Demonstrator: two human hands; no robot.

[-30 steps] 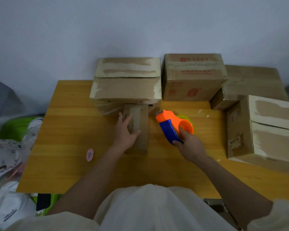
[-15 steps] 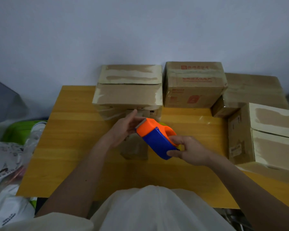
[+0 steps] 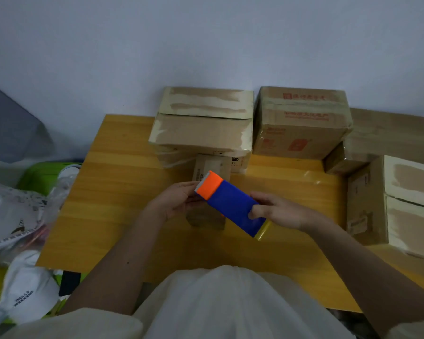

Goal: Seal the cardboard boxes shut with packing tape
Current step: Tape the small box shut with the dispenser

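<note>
Small box [image 3: 212,167] mostly behind tape dispenser [image 3: 233,204].
</note>
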